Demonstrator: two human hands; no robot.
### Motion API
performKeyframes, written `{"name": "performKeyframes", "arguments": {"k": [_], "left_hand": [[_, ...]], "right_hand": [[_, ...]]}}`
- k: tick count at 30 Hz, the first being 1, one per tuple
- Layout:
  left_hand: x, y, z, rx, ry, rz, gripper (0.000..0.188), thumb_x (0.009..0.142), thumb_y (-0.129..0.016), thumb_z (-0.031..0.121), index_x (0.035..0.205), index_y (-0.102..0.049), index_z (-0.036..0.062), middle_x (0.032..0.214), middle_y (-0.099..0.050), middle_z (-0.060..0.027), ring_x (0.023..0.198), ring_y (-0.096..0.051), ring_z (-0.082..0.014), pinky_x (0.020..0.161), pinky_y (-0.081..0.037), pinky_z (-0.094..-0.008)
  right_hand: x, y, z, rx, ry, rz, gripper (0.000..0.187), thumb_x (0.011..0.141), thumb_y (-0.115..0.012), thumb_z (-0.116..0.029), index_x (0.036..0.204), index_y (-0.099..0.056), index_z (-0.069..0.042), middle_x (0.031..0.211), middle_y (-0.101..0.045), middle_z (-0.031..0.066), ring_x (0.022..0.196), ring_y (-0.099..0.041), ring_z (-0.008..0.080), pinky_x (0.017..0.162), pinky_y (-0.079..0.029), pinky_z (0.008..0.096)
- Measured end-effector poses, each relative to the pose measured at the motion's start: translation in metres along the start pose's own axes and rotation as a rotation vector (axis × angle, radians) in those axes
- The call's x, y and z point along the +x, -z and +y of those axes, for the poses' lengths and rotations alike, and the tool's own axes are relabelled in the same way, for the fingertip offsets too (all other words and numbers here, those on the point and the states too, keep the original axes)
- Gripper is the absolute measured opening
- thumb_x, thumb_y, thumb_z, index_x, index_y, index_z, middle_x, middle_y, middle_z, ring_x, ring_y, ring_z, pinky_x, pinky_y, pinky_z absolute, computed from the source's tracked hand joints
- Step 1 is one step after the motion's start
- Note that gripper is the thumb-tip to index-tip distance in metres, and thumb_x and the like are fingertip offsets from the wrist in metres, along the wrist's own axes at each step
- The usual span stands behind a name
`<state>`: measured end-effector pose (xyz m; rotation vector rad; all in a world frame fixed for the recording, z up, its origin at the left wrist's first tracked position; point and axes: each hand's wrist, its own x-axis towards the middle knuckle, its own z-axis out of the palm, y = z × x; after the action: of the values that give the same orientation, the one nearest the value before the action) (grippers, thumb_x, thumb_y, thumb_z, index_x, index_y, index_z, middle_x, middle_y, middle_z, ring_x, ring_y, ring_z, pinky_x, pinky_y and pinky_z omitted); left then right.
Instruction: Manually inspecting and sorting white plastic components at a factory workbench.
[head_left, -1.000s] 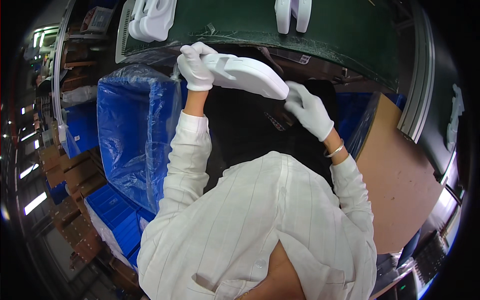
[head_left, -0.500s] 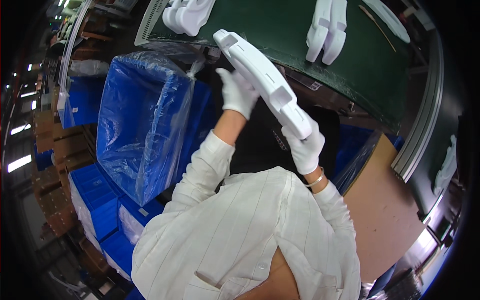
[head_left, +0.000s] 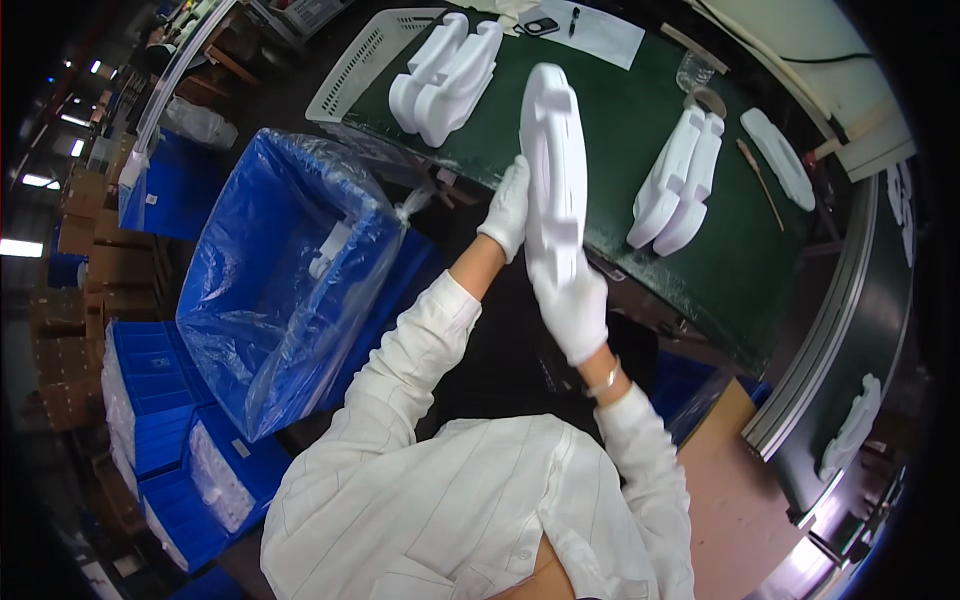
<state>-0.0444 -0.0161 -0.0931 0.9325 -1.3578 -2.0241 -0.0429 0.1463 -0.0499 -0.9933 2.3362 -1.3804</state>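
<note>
A long white moulded plastic part (head_left: 556, 165) with notches along its side stands nearly upright in front of me. My right hand (head_left: 572, 312), in a white glove, is closed round its lower end. My left hand (head_left: 508, 208), gloved too, lies along the part's left side with its fingers stretched out and touching it. On the green table (head_left: 610, 110) beyond, a pair of similar white parts (head_left: 447, 78) rests at the left. Another pair (head_left: 678, 180) lies to the right, beside a single white part (head_left: 778, 158).
A blue bin lined with clear plastic (head_left: 290, 270) stands at my left, with several blue boxes (head_left: 160, 400) below it. A white basket (head_left: 370, 55) sits at the table's left corner. A thin brown stick (head_left: 762, 185) lies at the right. Further right runs a conveyor (head_left: 850, 330) carrying white parts.
The part has turned from a slant to nearly upright. My left hand has come against its side, and my right hand has shifted left. The view has tilted up, showing more of the table.
</note>
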Motion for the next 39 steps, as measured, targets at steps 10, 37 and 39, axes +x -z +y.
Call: {"name": "performKeyframes", "arguments": {"k": [10, 37, 39], "left_hand": [[0.105, 0.051, 0.061, 0.642, -0.566, -0.025, 0.058, 0.084, -0.074, 0.025, 0.132, -0.051, 0.0014, 0.119, -0.062, -0.017, 0.112, -0.059, -0.0288, 0.099, -0.047, -0.0394], [0.013, -0.074, 0.112, 1.791, -1.565, 0.269, 0.048, 0.098, -0.061, 0.025, 0.141, -0.052, 0.006, 0.144, -0.054, -0.0091, 0.133, -0.05, -0.0267, 0.11, -0.04, -0.0382], [0.019, -0.062, 0.098, 1.788, -1.553, 0.219, 0.058, 0.093, -0.069, 0.022, 0.143, -0.048, 0.0047, 0.145, -0.051, -0.0114, 0.135, -0.048, -0.0285, 0.114, -0.036, -0.0397]], "right_hand": [[0.194, -0.128, -0.004, -0.242, 0.153, -0.089, 0.023, 0.087, -0.06, -0.026, 0.087, -0.073, -0.007, 0.086, -0.072, 0.0196, 0.08, -0.071, 0.0338, 0.073, -0.057, 0.0449], [-0.137, 0.573, 0.278, -1.305, -1.028, 0.753, 0.024, 0.087, -0.057, -0.014, 0.108, -0.065, -0.006, 0.093, -0.073, 0.0184, 0.095, -0.069, 0.0383, 0.089, -0.048, 0.0477], [-0.141, 0.572, 0.274, -1.28, -1.019, 0.826, 0.022, 0.086, -0.058, -0.014, 0.105, -0.065, -0.006, 0.091, -0.072, 0.0191, 0.093, -0.069, 0.0389, 0.086, -0.048, 0.0486]]}}
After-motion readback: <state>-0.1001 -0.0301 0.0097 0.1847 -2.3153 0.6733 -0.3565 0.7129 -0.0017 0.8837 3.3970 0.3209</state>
